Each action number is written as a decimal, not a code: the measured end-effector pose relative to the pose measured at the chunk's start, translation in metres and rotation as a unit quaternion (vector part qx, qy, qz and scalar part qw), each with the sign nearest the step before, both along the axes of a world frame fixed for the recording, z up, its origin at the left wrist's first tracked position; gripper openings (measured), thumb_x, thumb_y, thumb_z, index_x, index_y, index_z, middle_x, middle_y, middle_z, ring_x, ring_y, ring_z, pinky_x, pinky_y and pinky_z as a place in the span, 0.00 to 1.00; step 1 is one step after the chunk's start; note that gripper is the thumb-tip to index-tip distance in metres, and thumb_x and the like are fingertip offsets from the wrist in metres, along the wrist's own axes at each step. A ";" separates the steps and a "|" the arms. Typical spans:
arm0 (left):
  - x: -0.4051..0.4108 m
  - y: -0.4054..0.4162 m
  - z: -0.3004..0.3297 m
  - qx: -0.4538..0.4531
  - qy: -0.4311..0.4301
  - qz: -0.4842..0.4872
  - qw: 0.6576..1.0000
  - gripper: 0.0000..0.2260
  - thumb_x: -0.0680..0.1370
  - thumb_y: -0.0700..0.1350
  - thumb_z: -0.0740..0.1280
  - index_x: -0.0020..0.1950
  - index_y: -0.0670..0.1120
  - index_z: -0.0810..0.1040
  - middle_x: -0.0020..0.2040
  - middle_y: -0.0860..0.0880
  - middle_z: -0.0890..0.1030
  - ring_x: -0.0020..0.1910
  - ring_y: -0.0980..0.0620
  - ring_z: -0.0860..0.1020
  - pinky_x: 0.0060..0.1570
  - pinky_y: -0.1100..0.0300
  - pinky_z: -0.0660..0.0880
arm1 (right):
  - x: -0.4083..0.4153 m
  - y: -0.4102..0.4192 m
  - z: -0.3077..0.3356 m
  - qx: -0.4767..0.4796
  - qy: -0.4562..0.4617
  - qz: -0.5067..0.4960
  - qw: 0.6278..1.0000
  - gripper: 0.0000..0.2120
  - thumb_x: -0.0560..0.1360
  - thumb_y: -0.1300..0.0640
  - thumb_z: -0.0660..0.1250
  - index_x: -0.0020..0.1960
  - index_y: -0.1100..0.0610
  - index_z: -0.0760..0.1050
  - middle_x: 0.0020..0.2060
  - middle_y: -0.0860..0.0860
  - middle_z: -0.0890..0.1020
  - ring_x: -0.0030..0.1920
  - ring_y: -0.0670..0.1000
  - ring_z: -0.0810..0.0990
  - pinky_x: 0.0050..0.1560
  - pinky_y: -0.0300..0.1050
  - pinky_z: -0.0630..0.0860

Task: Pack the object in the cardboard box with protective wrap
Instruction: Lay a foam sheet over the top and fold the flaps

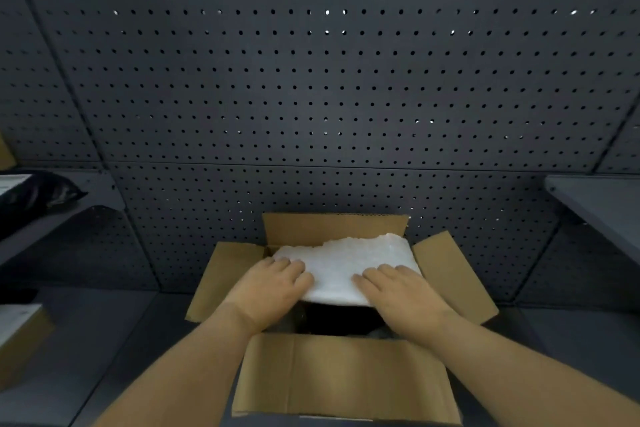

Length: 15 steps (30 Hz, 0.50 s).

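Both the left hand (273, 282) and right hand (398, 291) press flat, fingers spread, on white wrap (349, 260) hiding the box (341, 374) contents.

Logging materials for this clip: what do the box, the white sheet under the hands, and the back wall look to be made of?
Box: brown cardboard, matte, creased flaps. White sheet: seemingly soft foam or bubble wrap, bumpy and slightly translucent; which one is unclear. Back wall: dark grey perforated panel, probably painted metal, with regular holes.

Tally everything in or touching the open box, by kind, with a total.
Brown cardboard box: 1
White protective wrap sheet: 1
Bare hands on the wrap: 2, left hand and right hand
Dark object beneath the wrap: 1
Total: 5
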<state>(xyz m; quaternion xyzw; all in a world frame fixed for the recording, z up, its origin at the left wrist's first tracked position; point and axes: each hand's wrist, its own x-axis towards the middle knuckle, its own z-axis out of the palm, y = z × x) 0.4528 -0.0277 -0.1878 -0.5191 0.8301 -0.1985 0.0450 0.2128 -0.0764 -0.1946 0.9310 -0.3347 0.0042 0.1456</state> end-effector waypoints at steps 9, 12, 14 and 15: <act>0.006 -0.004 0.000 0.255 0.097 0.028 0.962 0.47 0.64 0.76 0.30 0.66 0.51 0.68 0.67 0.51 0.67 0.63 0.51 0.67 0.61 0.57 0.64 | -0.020 -0.003 0.007 0.363 0.026 -0.077 0.928 0.44 0.61 0.22 0.38 0.75 0.35 0.49 0.77 0.43 0.51 0.77 0.49 0.49 0.75 0.46 0.48; 0.013 -0.011 -0.001 0.298 0.140 0.049 0.943 0.51 0.60 0.78 0.30 0.70 0.54 0.66 0.71 0.52 0.65 0.67 0.52 0.65 0.66 0.56 0.64 | -0.017 -0.012 0.009 0.395 0.008 -0.108 0.912 0.38 0.66 0.24 0.41 0.74 0.34 0.51 0.77 0.41 0.48 0.77 0.49 0.44 0.76 0.46 0.45; 0.015 -0.015 -0.001 0.342 0.115 0.081 0.929 0.43 0.65 0.78 0.44 0.76 0.59 0.54 0.78 0.52 0.53 0.75 0.51 0.55 0.72 0.56 0.57 | -0.017 -0.017 0.006 0.354 0.062 -0.092 0.929 0.33 0.72 0.28 0.47 0.75 0.33 0.46 0.77 0.40 0.41 0.77 0.48 0.39 0.75 0.46 0.42; 0.016 -0.018 -0.002 0.357 0.091 0.094 0.925 0.40 0.69 0.75 0.52 0.77 0.61 0.48 0.79 0.54 0.46 0.77 0.51 0.49 0.74 0.55 0.53 | -0.017 -0.019 0.003 0.340 0.084 -0.086 0.933 0.32 0.74 0.30 0.50 0.75 0.33 0.43 0.77 0.41 0.38 0.77 0.48 0.36 0.74 0.46 0.40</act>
